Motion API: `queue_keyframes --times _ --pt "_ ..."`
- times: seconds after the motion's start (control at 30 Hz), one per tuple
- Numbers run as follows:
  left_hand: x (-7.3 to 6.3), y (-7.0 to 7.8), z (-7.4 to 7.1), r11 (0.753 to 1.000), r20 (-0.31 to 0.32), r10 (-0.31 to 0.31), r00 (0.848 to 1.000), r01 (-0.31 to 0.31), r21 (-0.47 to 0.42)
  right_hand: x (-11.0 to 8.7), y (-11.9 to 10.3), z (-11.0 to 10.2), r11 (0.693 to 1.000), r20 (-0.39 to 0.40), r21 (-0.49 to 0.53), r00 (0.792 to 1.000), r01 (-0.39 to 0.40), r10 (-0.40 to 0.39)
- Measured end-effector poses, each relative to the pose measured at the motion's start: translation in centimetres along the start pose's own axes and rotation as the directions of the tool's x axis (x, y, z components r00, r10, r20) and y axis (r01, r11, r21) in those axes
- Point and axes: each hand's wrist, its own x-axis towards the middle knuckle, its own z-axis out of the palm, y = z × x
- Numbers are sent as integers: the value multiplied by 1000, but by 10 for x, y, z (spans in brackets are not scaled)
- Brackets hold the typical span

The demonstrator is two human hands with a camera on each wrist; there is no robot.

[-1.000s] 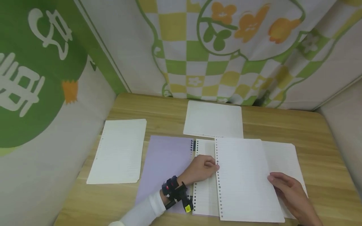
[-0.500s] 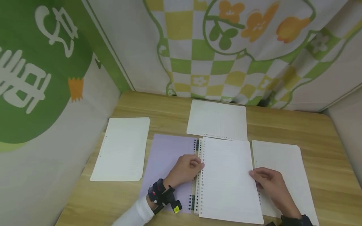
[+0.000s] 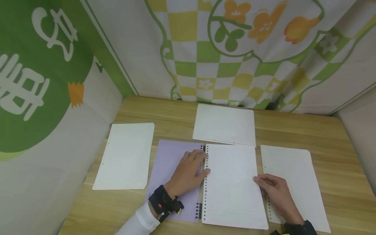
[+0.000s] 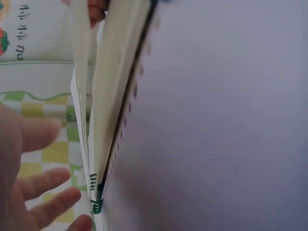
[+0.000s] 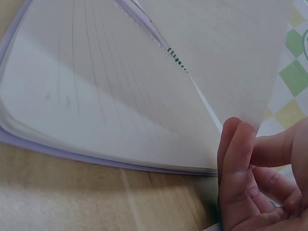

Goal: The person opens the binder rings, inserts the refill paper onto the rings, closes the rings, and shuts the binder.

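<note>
A loose-leaf notebook lies spread on the table, its purple cover (image 3: 168, 160) to the left and its stack of lined pages (image 5: 110, 96) to the right. Dark green binder rings (image 4: 96, 207) run along the spine. Over those pages is a white lined sheet (image 3: 232, 189) with punched holes down its left edge. My right hand (image 3: 276, 191) pinches the sheet's right edge between thumb and fingers, holding that side raised in the right wrist view. With fingers spread, my left hand (image 3: 186, 171) lies over the spine, thumb and fingertips at the sheet's holed edge.
More white lined paper lies around the notebook: one stack (image 3: 124, 156) to the left, one pile (image 3: 224, 124) behind, and another (image 3: 295, 186) to the right, partly under my right forearm. A patterned curtain (image 3: 208, 62) hangs at the table's back edge.
The sheet has moved left onto the notebook's pages, its holes now along the spine. My left hand has let go of the sheet's edge and spread its fingers; my right hand has followed leftward, still pinching.
</note>
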Motion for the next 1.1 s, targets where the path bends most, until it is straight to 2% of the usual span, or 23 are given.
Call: queue_keyframes --times 0.1,0.33,0.67,0.83,0.97,1.1 --pt "3 -1 1 995 46 47 998 -51 81 0 0 -1 1000 0 0 1000 3 -3" --pt "5 1 3 983 95 56 994 -72 167 3 -2 -2 1000 2 -22 1000 14 -14" --pt "6 4 5 985 136 34 990 -56 165 4 -4 -3 1000 8 -8 1000 -7 7" --pt "0 5 2 988 174 29 984 -54 143 5 -3 -3 1000 12 7 1000 -12 12" --pt "-13 8 -3 991 263 19 965 -53 122 6 -1 -2 1000 8 22 1000 -18 18" --pt "-30 12 -7 994 364 42 931 -77 82 5 0 0 999 5 32 1000 -26 26"
